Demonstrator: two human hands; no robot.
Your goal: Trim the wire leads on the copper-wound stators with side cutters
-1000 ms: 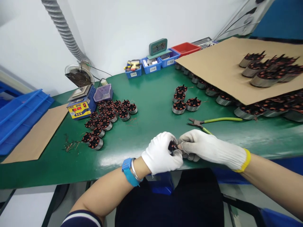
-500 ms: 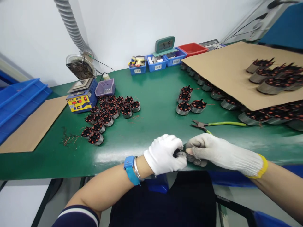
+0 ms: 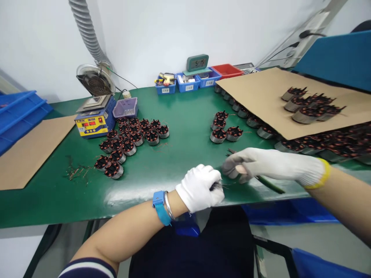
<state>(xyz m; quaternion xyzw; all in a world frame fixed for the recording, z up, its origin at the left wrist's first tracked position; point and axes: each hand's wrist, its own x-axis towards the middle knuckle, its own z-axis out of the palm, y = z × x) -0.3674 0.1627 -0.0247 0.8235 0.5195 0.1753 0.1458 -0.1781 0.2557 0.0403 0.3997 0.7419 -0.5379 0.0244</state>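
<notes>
My left hand (image 3: 200, 186), in a white glove, is closed round a dark motor stator (image 3: 216, 186) near the table's front edge; most of it is hidden, and thin wires stick out to the right. My right hand (image 3: 242, 166), gloved with bare fingertips showing, is over the green-handled cutters (image 3: 271, 184). Its fingers are blurred, and their hold on the cutters is unclear. Behind the hands stand several copper-wound stators (image 3: 218, 135). A larger group of stators (image 3: 129, 146) stands on the left of the green table (image 3: 185, 116).
Wire scraps (image 3: 78, 172) lie at the left. A yellow-blue device (image 3: 94, 124) and a purple bin (image 3: 125, 107) stand at the back left. Blue bins (image 3: 165, 89), a red bin (image 3: 227, 70) and a clock (image 3: 197, 62) line the back. Cardboard (image 3: 261, 92) with stators covers the right.
My right hand has moved away from my left hand, up onto the cutters, whose handles have swung toward the front edge. My left hand keeps its hold. The view has shifted slightly.
</notes>
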